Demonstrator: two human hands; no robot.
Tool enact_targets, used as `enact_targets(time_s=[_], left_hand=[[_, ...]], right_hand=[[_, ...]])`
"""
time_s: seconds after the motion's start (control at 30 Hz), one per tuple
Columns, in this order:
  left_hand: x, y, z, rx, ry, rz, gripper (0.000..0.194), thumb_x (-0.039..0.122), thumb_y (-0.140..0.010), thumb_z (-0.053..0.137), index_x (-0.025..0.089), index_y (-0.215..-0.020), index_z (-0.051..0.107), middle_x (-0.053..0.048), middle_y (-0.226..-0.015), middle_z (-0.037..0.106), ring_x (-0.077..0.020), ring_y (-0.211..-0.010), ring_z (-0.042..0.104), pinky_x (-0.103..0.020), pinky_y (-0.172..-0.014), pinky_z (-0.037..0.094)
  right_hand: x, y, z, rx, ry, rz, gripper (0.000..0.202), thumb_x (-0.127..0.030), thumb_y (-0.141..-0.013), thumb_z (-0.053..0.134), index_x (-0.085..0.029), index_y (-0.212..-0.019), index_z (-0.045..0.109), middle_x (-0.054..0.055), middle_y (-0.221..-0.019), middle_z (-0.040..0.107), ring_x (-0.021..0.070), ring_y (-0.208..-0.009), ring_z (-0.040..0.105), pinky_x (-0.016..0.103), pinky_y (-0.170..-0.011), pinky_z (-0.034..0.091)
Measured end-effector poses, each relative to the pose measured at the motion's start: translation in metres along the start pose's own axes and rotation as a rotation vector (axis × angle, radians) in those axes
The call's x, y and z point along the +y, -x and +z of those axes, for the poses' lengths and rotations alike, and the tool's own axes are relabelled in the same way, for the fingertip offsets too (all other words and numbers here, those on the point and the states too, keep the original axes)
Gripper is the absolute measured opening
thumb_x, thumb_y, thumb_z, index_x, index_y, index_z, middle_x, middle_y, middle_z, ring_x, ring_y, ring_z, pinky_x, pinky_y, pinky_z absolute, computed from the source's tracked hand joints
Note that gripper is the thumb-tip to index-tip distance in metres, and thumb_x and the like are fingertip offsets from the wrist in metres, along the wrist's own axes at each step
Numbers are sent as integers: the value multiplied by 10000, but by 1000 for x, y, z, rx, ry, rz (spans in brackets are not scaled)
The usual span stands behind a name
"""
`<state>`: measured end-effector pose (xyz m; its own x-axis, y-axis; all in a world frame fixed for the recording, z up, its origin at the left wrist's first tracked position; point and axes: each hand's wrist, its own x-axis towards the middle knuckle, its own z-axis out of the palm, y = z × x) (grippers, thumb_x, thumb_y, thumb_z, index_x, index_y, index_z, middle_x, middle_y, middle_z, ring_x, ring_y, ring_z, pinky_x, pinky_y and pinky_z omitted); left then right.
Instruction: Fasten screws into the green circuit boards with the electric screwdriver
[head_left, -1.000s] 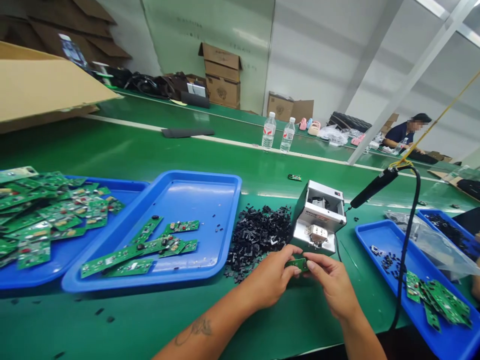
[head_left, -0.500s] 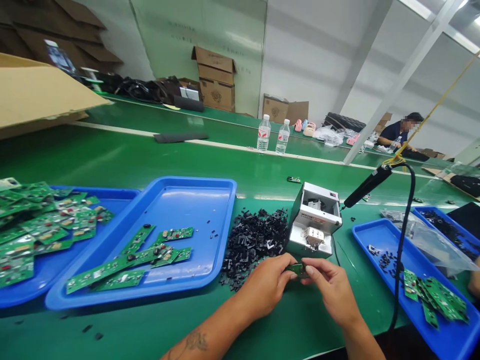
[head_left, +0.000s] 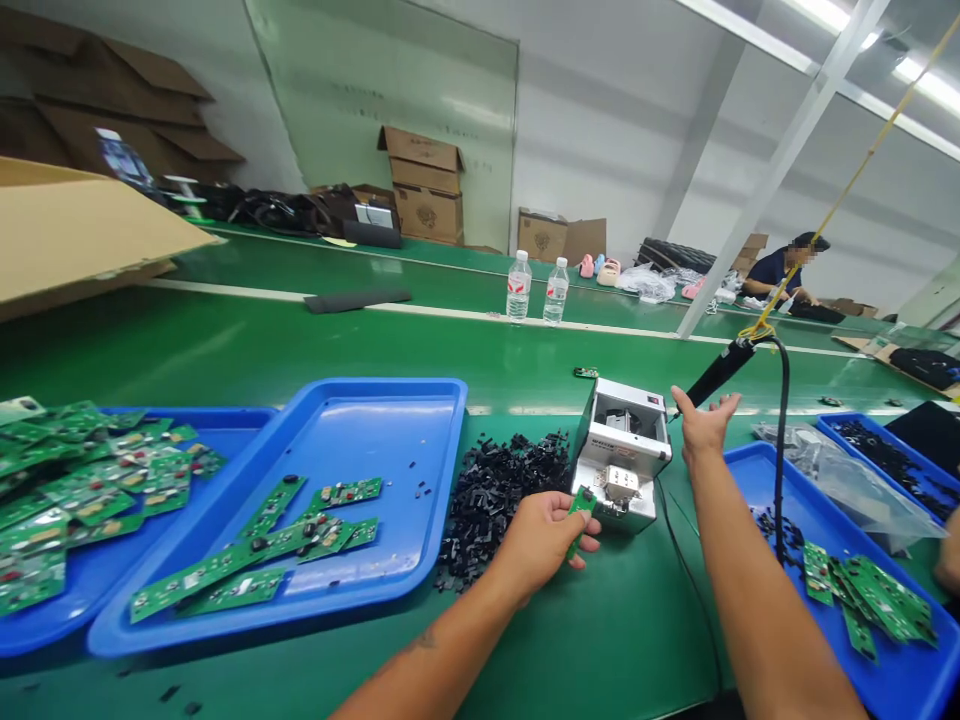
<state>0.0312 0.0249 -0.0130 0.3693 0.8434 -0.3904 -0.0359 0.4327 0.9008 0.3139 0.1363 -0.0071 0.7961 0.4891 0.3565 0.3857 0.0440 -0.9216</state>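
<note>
Got a green PCB (head_left: 583, 503) pinched in my left hand (head_left: 546, 540) near the silver machine (head_left: 626, 445); right hand (head_left: 705, 428)'s spread wide by the hanging black tool (head_left: 718, 374), can't tell if touching. PCB's prob light n stiff, so imo hold the edges, cuz parts could snap.

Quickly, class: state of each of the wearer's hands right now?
Left hand: closed on a green circuit board.
Right hand: open, beside the hanging black tool.

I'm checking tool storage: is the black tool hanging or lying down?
The black tool hangs tilted: a yellow cord runs up from its upper end. The open right hand is beside it; contact unclear.
</note>
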Motion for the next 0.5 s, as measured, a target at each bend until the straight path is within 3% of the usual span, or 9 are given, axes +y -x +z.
enact_targets(time_s=[0.1,0.17,0.27,0.37,0.43,0.5], left_hand=[[-4,-2,1,6,30,3,72,171,-878,641,101,-883,624,-133,-873,770,-169,-671,723,-234,-496,542],[-7,-3,3,15,48,15,62,159,-882,635,98,-879,626,-130,-865,770,-161,-651,719,-231,-489,547],[-10,-4,6,22,78,11,61,156,-884,633,99,-865,628,-122,-845,767,-155,-633,712,-228,-480,550],[-10,-4,7,9,105,6,69,168,-880,643,106,-855,628,-112,-836,764,-152,-630,709,-223,-480,551],[-11,-4,6,-1,113,17,79,185,-875,655,112,-860,629,-106,-835,762,-152,-640,711,-220,-488,553],[-11,-4,5,-6,111,25,94,204,-867,668,118,-862,628,-100,-837,761,-153,-647,712,-219,-493,554]], right_hand=[[7,-16,9,-17,-1,-48,875,-607,-648,745,-134,-1333,475,181,-1255,621,303,-1151,613,505,-1044,475],[7,-16,1,-29,6,-106,700,-584,-658,742,-147,-1172,559,131,-1063,679,272,-982,648,497,-984,504],[-3,-2,-24,7,4,-208,690,-527,-624,799,-165,-1156,547,92,-994,658,250,-902,646,474,-928,529],[-28,24,-54,47,-65,-284,658,-477,-711,757,-208,-1245,484,6,-897,603,187,-718,635,412,-756,580],[-53,45,-70,-27,-274,-306,530,-410,-776,712,-265,-1226,473,-72,-774,533,134,-538,564,327,-556,553],[-80,65,-80,-192,-458,-264,355,-358,-807,718,-267,-1080,510,-97,-696,520,119,-469,544,263,-446,486]])
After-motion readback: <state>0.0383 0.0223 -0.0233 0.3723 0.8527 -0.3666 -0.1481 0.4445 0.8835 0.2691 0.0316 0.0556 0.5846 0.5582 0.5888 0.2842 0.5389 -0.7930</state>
